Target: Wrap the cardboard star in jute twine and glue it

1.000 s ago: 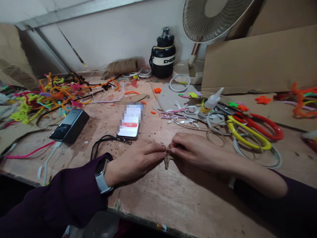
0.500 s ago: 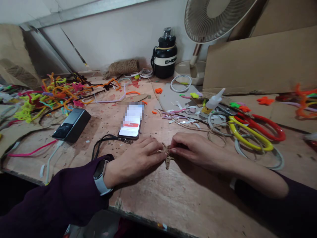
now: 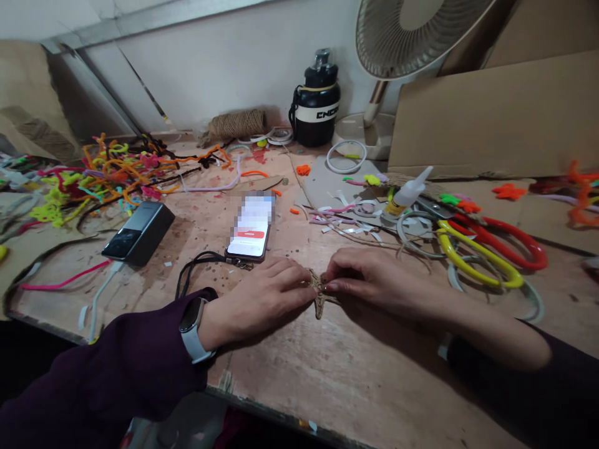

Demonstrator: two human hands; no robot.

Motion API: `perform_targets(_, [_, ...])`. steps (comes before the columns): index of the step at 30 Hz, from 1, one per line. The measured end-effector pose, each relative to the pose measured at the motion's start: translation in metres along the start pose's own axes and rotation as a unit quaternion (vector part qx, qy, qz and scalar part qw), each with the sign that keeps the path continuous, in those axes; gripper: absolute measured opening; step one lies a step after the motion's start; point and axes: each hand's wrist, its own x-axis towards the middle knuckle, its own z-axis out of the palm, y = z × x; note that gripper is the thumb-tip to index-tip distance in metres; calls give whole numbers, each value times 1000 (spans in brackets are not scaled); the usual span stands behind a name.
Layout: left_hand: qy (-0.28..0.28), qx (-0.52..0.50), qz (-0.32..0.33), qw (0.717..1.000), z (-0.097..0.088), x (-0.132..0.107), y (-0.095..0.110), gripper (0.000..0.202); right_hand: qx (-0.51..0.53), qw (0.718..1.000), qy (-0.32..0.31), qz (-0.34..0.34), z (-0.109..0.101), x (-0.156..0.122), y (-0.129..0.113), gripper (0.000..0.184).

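Note:
A small star of brown twine (image 3: 319,305) lies on the wooden table between my two hands, its arms partly covered by fingers. My left hand (image 3: 271,298) grips the star's left side at the fingertips. From the right, my right hand (image 3: 362,274) has thumb and forefinger pinched together over the star's centre. Whether those fingertips hold the star itself or a small piece on it is hard to see. Just beyond my left hand lies a phone (image 3: 250,237) with a lit screen and a black strap.
A power bank (image 3: 140,234) and tangled pipe cleaners (image 3: 112,168) lie left. Behind stand a twine spool (image 3: 238,125), a black bottle (image 3: 318,109) and a fan (image 3: 374,112). On the right are a glue bottle (image 3: 407,194), scissors with red and yellow handles (image 3: 486,265) and cardboard (image 3: 496,118).
The view has shifted slightly, so most things appear a little to the right. My right fingertips have moved slightly over the star; both hands stay at it.

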Motion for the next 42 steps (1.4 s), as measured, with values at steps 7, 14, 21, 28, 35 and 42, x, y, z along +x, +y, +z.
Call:
perform_targets(7, [-38,22,21,999,-4,-2,1,27,-48,998,34,3,10,0,2,15])
perform_targets(14, [-66,50,35,996,-8,-2,4,29,-76,994,75,-18,18,0,4,16])
perform_targets(21, [-97,57,31,993,-10,-2,7,26,-159,986,54,10,13,-1,-14,20])
perform_targets(28, [-53,13,10,998,-7,-6,8,27,-156,987,36,29,13,0,-17,22])
perform_targets(35, [-64,-23,-37,997,-2,-8,11,30,-140,989,33,23,12,-1,-14,23])
perform_targets(42, [-40,-12,-27,999,1,-7,11,33,-125,992,19,23,13,0,-13,18])
